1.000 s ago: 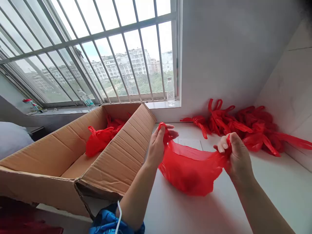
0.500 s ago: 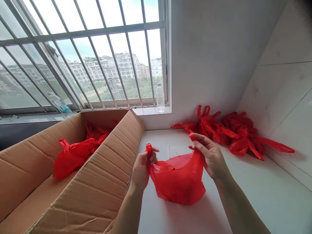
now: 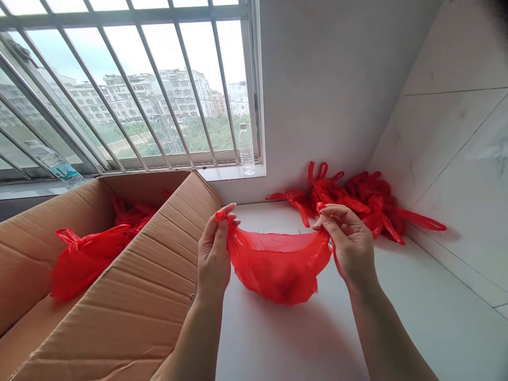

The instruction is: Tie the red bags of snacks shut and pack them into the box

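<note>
A red plastic bag (image 3: pixel 278 270) hangs stretched between my two hands, above the white tabletop (image 3: pixel 262 349). My left hand (image 3: pixel 214 248) is closed on one handle, its end poking out above the fingers. The opposite handle is pinched in my right hand (image 3: pixel 349 238). Something darker shows through the bag's lower part, but I cannot make out what it is. To the left, a large open cardboard box (image 3: pixel 146 286) holds red bags (image 3: pixel 89 259) inside. Beyond my right hand lies a pile of red plastic bags (image 3: pixel 369 196) against the wall.
A clear bottle (image 3: pixel 246 151) stands on the window sill, and another bottle with a blue-green label (image 3: pixel 59 166) leans further left. A barred window (image 3: pixel 159 95) is behind the box. The tiled wall (image 3: pixel 456 159) bounds the right side.
My hands have moved apart and up, pulling the bag's handles outward so its top edge is stretched wide. The view has shifted right, moving the box and pile leftward.
</note>
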Demonstrator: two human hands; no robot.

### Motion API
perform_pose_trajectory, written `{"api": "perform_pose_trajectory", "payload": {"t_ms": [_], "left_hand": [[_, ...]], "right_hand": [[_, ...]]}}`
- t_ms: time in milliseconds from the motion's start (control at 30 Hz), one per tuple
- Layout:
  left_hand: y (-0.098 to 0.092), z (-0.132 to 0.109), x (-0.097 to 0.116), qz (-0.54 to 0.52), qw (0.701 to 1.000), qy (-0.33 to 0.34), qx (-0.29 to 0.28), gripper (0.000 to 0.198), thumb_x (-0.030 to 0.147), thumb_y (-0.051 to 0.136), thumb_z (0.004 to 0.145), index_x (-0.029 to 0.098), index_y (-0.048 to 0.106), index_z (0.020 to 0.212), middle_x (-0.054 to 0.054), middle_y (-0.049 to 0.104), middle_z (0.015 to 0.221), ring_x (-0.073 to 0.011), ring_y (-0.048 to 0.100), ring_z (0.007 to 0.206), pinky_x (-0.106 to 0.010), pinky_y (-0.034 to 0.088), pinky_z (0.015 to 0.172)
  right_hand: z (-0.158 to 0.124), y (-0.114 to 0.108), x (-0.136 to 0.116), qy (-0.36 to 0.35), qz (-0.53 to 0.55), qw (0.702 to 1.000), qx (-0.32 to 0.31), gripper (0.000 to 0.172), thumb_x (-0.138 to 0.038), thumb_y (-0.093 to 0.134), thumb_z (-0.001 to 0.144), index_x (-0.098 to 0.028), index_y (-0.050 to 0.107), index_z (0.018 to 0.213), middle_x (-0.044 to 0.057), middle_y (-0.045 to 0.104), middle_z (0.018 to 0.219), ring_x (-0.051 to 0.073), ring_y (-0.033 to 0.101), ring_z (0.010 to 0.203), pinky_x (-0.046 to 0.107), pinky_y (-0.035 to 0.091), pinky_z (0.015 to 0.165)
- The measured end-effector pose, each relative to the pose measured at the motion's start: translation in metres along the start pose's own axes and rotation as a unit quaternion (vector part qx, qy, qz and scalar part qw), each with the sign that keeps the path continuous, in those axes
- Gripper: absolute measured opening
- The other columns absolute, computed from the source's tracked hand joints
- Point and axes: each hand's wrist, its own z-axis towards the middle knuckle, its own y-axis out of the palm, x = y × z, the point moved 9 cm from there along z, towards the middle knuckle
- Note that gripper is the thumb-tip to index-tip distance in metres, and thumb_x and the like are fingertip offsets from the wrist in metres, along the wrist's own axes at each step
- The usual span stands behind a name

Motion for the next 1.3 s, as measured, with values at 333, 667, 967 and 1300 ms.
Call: {"api": "perform_pose_trajectory", "payload": {"t_ms": [333, 667, 967, 1300], "left_hand": [[0.045, -0.025, -0.055, 0.048, 0.957, -0.2, -0.205, 0.044, 0.041, 0.073, 0.086, 0.022, 0.057, 0.122, 0.004, 0.059, 0.072, -0.0088, 0.058, 0.06, -0.021, 0.047, 0.06], [0.051, -0.038, -0.067, 0.081, 0.932, -0.221, -0.274, 0.064, 0.037, 0.074, 0.085, 0.03, 0.038, 0.138, -0.002, 0.067, 0.091, -0.0163, 0.065, 0.077, -0.029, 0.05, 0.073], [0.038, -0.026, -0.073, 0.078, 0.938, -0.243, -0.233, 0.05, 0.046, 0.062, 0.092, 0.02, 0.05, 0.133, -0.001, 0.064, 0.079, -0.0158, 0.06, 0.079, -0.028, 0.045, 0.078], [0.047, -0.031, -0.07, 0.135, 0.925, -0.2, -0.293, 0.04, 0.042, 0.068, 0.089, 0.02, 0.062, 0.121, -0.003, 0.069, 0.083, -0.0186, 0.067, 0.083, -0.032, 0.05, 0.081]], "right_hand": [[-0.028, 0.08, 0.034, 0.063, -0.112, 0.949, -0.289, 0.054, -0.047, 0.066, 0.09, -0.035, 0.054, 0.141, 0.004, 0.046, 0.149, 0.026, 0.043, 0.138, 0.042, 0.04, 0.114], [-0.03, 0.076, 0.076, 0.255, 0.124, 0.941, -0.186, 0.052, -0.059, 0.056, 0.093, -0.025, 0.064, 0.13, -0.001, 0.059, 0.064, 0.014, 0.055, 0.058, 0.028, 0.05, 0.058], [-0.023, 0.07, 0.078, 0.27, 0.143, 0.931, -0.198, 0.041, -0.054, 0.065, 0.088, -0.024, 0.07, 0.116, 0.001, 0.07, 0.086, 0.011, 0.057, 0.069, 0.026, 0.048, 0.071], [-0.026, 0.072, 0.051, 0.157, -0.058, 0.948, -0.271, 0.033, -0.04, 0.061, 0.092, -0.027, 0.061, 0.123, 0.001, 0.067, 0.094, 0.016, 0.066, 0.078, 0.034, 0.053, 0.076]]}}
